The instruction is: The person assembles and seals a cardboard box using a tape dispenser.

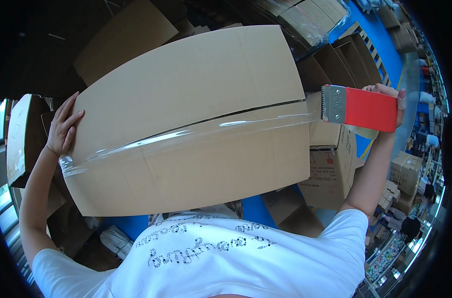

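Note:
A large brown cardboard box (186,84) lies in front of me, its two top flaps meeting along a slanting seam. Clear packing tape (171,135) runs along that seam from the left edge to the right, and the seam gapes slightly toward the right. My left hand (63,124) rests on the box's left edge, fingers spread over the cardboard. Beyond the right edge, my right hand (389,99) grips a red tape dispenser (367,108) with a grey toothed metal end facing the box. The tape stretches toward the dispenser. Most of the right fingers are hidden behind it.
Printed cartons (330,171) stand below the box's right end. Open cardboard boxes (342,62) sit at the upper right, near plastic-wrapped cartons (313,20). Another box (25,139) stands at far left. A person (402,223) is in the distance on the right.

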Tool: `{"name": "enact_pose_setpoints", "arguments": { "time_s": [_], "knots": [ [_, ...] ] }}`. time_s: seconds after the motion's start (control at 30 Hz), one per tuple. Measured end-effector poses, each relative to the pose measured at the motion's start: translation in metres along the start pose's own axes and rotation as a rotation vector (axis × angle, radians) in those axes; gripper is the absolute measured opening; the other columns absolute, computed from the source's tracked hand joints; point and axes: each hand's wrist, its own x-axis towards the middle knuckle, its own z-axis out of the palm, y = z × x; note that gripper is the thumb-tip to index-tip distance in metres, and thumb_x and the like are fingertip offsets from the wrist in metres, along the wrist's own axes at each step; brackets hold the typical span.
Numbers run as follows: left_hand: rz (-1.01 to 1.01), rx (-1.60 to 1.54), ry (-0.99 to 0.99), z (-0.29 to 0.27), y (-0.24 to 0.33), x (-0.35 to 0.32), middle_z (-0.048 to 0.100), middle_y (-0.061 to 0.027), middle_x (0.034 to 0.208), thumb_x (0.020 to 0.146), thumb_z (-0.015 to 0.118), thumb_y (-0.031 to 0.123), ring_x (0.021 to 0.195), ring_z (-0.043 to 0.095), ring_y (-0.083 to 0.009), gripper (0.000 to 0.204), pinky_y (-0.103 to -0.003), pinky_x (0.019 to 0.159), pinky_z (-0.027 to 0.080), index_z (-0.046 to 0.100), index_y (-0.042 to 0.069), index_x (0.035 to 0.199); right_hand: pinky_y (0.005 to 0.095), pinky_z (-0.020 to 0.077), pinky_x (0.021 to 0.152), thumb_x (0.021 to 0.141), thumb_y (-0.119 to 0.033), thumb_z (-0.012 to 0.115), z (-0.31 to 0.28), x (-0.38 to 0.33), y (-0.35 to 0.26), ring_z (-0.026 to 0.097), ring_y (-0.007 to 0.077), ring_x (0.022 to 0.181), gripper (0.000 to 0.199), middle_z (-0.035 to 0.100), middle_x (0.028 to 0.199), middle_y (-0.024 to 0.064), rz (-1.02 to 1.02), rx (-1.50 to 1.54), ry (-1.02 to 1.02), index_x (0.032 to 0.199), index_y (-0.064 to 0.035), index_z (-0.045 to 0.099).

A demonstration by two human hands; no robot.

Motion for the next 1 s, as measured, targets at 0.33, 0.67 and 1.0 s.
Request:
{"name": "enact_pose_setpoints", "arguments": {
  "time_s": [0.33,0.67,1.0],
  "knots": [
    [0.050,0.008,0.005,-0.009,0.006,0.010,0.032,-0.0199,0.146,0.088,0.036,0.027,0.132,0.035,-0.0412,0.043,-0.051,0.106,0.033,0.048,0.028,0.129,0.0345,0.0393,0.072,0.095,-0.057,0.019,-0.007,0.002,-0.025,0.045,0.0216,0.067,0.067,0.046,0.064,0.0079,0.029,0.081,0.042,0.063,-0.0039,0.044],
    [0.072,0.020,0.024,-0.008,0.024,0.002,0.035,-0.0241,0.144,0.083,0.040,0.023,0.129,0.038,-0.0435,0.046,-0.050,0.105,0.033,0.052,0.022,0.127,0.0242,0.0286,0.046,0.095,-0.059,0.029,-0.003,0.030,-0.002,0.039,0.0079,0.050,0.063,0.038,0.056,-0.0015,-0.051,0.046,0.119,0.056,-0.0109,0.038],
    [0.022,0.005,-0.011,-0.008,0.024,0.000,0.034,-0.0241,0.145,0.084,0.038,0.024,0.129,0.039,-0.0430,0.045,-0.050,0.105,0.033,0.051,0.024,0.128,0.0324,0.0415,0.065,0.097,-0.054,0.025,-0.013,0.043,0.019,0.047,0.0202,0.062,0.065,0.044,0.058,0.0065,0.002,-0.018,0.034,0.059,-0.0047,0.042]
  ]
}}
